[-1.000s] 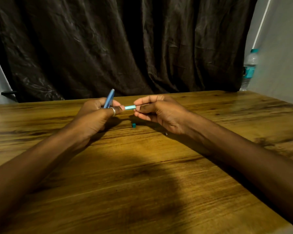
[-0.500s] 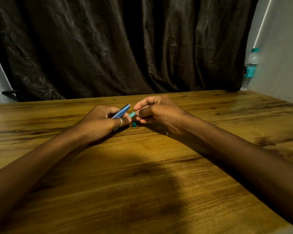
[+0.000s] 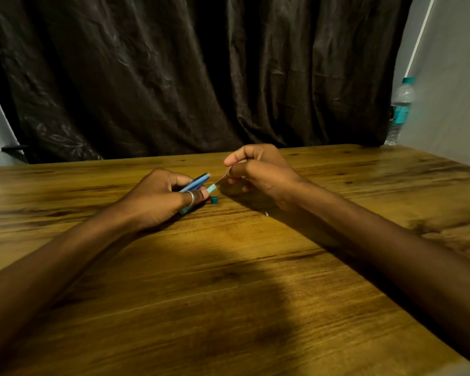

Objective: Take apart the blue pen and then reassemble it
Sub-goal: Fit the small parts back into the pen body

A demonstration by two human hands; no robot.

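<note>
My left hand (image 3: 158, 199) rests on the wooden table (image 3: 228, 294) and grips two pen parts: a darker blue cap piece (image 3: 197, 181) above and a light blue barrel (image 3: 211, 189) whose end sticks out to the right. My right hand (image 3: 258, 172) is raised just right of it, fingers pinched on a thin refill (image 3: 221, 179) that runs down into the barrel's open end. A small teal end plug (image 3: 214, 200) lies on the table below the barrel tip. A tiny pale piece (image 3: 266, 213) lies under my right wrist.
A dark curtain (image 3: 201, 77) hangs behind the table's far edge. A clear water bottle with a teal cap and label (image 3: 399, 109) stands at the far right, beside a pale wall. A dark shadow covers the near middle of the table.
My left hand has lowered onto the table with the blue parts. My right hand has drawn up and to the right, and a thin refill now shows between it and the barrel.
</note>
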